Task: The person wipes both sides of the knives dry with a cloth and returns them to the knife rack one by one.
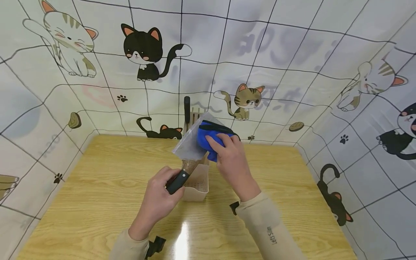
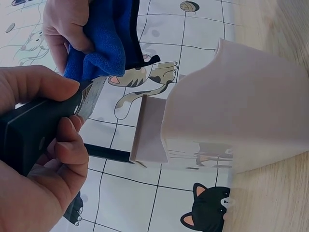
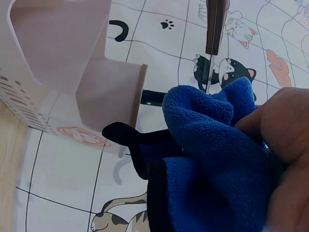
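The step in hand appears to be wiping the cleaver [image 1: 189, 150]: its broad blade is raised above the desk [image 1: 260, 224], over the beige holder [image 1: 195, 196], with a blue cloth [image 1: 208, 141] laid against one face. The person's left grip [image 1: 162, 195] is closed around the black handle [image 1: 177, 182], the thumb along one side and the fingers curled under the other, and presents the blade pointing up and away from the body. The person's right grip [image 1: 232, 155] clasps the bunched cloth, fingers bent over it, near the upper right part of the blade; a dark-edged flap of the cloth hangs loose. The holder stands on the desk beneath the blade, its front compartment uncovered and its narrow rear section facing the wall covering [image 1: 201, 50]. A black-handled utensil [image 1: 187, 108] projects upward behind the blade; its lower part is hidden, but the left wrist view suggests that it is seated in the rear section. The lower left of the blade face lies outside the cloth. The next move probably calls for a steady left grip while the right grip draws the cloth across this uncovered portion, pressing on the flat and keeping the fingertips behind the fabric, clear of the edge. Whether the far face needs the same treatment cannot be determined from these views.
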`<state>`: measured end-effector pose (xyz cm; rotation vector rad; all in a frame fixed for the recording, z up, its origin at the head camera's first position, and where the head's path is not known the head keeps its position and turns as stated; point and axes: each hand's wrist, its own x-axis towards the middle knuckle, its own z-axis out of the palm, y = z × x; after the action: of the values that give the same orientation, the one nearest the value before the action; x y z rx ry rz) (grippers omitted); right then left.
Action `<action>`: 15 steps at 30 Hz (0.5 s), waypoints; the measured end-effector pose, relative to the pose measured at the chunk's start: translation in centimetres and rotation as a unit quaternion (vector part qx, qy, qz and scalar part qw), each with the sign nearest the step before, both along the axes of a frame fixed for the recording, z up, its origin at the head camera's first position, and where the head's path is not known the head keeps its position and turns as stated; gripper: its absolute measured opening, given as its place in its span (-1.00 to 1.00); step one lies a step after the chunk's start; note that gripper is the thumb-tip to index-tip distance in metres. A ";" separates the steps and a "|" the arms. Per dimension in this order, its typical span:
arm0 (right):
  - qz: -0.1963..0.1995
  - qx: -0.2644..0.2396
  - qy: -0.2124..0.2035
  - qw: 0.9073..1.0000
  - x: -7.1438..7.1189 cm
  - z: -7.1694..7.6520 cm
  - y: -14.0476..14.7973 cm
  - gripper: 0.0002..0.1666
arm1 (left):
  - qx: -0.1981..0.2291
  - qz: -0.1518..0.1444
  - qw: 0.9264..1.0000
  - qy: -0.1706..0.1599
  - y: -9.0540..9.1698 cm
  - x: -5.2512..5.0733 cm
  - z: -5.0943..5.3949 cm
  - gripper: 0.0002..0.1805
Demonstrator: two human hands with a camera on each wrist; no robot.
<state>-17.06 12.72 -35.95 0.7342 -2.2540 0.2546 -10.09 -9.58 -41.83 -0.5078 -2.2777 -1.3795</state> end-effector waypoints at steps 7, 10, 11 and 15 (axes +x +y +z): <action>-0.004 0.049 -0.027 0.998 0.9 -0.2 -0.6 -0.38 | -0.004 0.007 1.000 -0.007 0.2 -0.1 0.0 -0.56; 0.003 0.062 -0.028 0.998 1.2 -0.4 -0.8 -0.38 | -0.009 0.010 1.000 -0.009 0.2 -0.1 0.0 -0.57; 0.007 0.063 -0.027 0.998 1.3 -0.4 -0.9 -0.39 | -0.009 0.012 1.000 -0.009 0.3 -0.1 0.0 -0.57; 0.020 0.064 -0.017 0.998 1.7 -0.6 -1.2 -0.40 | -0.010 0.016 1.000 -0.011 0.3 -0.1 0.1 -0.56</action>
<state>-15.36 11.48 -36.56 0.8489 -2.3058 0.1429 -10.15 -9.29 -41.78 -0.4628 -2.3089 -1.3550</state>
